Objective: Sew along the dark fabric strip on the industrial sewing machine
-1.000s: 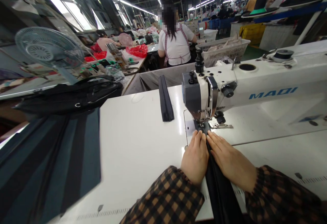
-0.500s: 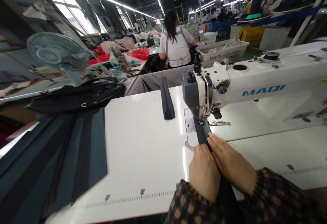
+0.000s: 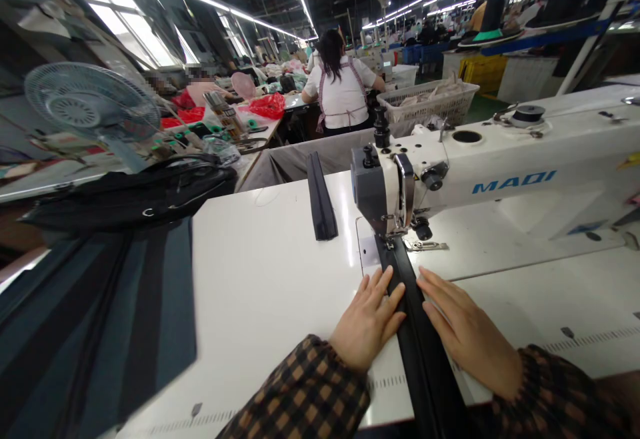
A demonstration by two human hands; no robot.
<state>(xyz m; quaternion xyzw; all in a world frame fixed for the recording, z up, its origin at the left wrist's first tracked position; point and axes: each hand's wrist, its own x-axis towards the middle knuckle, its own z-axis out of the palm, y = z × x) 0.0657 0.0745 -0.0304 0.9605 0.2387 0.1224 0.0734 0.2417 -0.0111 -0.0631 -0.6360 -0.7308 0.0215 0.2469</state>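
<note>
A long black strip (image 3: pixel 417 332) runs from under the presser foot of the white sewing machine (image 3: pixel 500 159) toward me across the white table (image 3: pixel 260 279). My left hand (image 3: pixel 367 319) lies flat with fingers stretched out, fingertips touching the strip's left edge. On the other side my right hand (image 3: pixel 463 329) rests flat too, fingers out along the strip's right edge. Both hands sit a little short of the needle. Neither grips anything.
A second black strip (image 3: pixel 320 195) lies on the table behind the needle. Dark grey-and-black fabric (image 3: pixel 100 319) hangs at the left under a black bag (image 3: pixel 140 192). A fan (image 3: pixel 93 102) stands at far left. A person in a white top (image 3: pixel 343 92) sits ahead.
Both hands have drawn apart and flattened out on either side of the strip; before, they were pressed close together on it. More of the strip now shows between them.
</note>
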